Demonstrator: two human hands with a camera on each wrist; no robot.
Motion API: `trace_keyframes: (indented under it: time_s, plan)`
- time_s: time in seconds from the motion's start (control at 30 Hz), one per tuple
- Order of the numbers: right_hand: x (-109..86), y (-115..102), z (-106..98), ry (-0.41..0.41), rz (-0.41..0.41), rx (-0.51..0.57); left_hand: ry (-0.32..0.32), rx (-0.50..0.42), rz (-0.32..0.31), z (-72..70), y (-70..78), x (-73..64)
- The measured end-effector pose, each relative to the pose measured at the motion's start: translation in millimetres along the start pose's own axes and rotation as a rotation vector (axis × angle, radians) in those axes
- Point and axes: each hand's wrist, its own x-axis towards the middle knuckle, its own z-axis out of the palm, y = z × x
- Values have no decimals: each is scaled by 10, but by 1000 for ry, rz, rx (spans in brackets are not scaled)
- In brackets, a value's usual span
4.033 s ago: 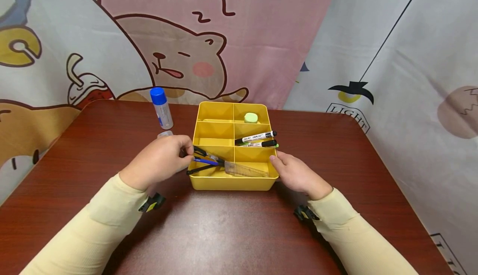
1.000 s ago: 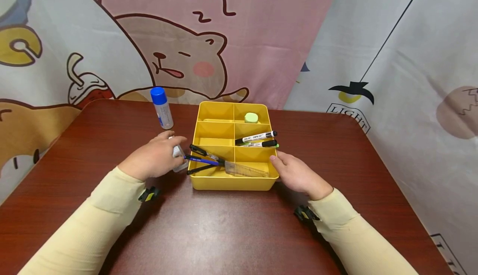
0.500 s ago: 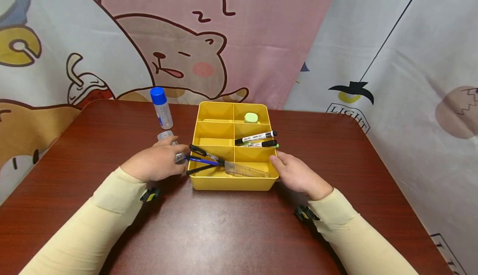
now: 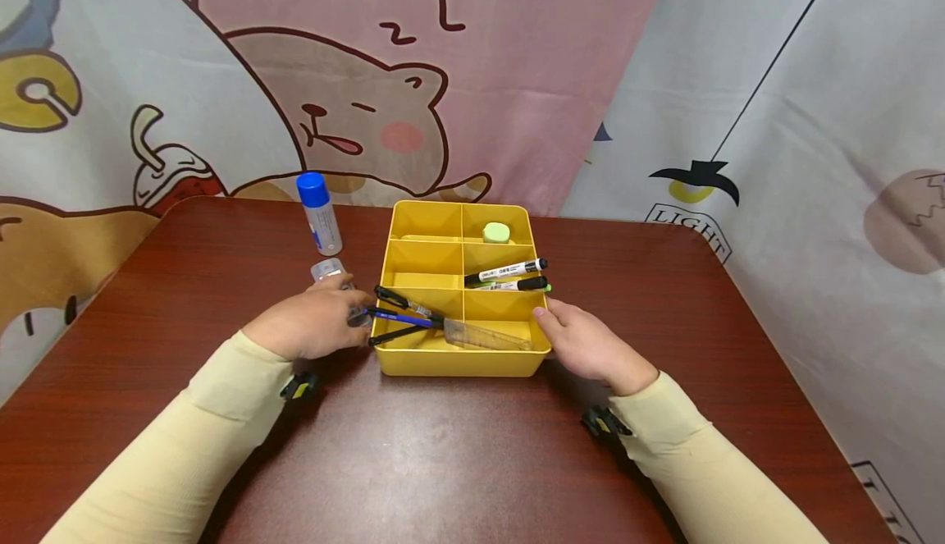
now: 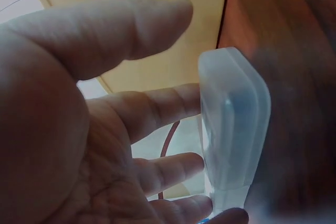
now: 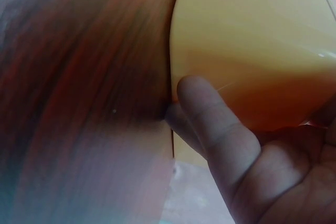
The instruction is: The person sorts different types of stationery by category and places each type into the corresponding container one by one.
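Note:
A yellow divided organizer box [image 4: 458,363] stands on the table. My right hand [image 4: 591,342] holds its right side, thumb at the rim and fingers along the outer wall [image 6: 252,61]. Left of the box lies a translucent plastic case [image 4: 327,268], partly hidden under my left hand [image 4: 310,319]. In the left wrist view, fingertips touch the face of this case [image 5: 236,124], while the thumb stays apart from it. A blue pen [image 4: 406,317], black pens [image 4: 396,335] and a clear ruler [image 4: 483,336] lie in the front compartments, the pens jutting over the left rim.
Two black-and-white markers [image 4: 509,272] lean in the middle right compartment. A pale green rounded item [image 4: 496,233] sits in the back right one. A glue stick with a blue cap [image 4: 321,214] stands on the brown table [image 4: 472,462] behind the case. A printed cloth hangs behind.
My left hand has left the blue pen and dropped to the case. Since one second ago the case's far end has come into view beyond the fingers. The right hand has stayed put.

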Motion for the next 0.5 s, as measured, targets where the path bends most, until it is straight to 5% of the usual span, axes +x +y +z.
trace_keyframes:
  time_s: [0.5]
  plan:
    - [3,3,6,7,3,-1,24,-8,-26,13,-11,8]
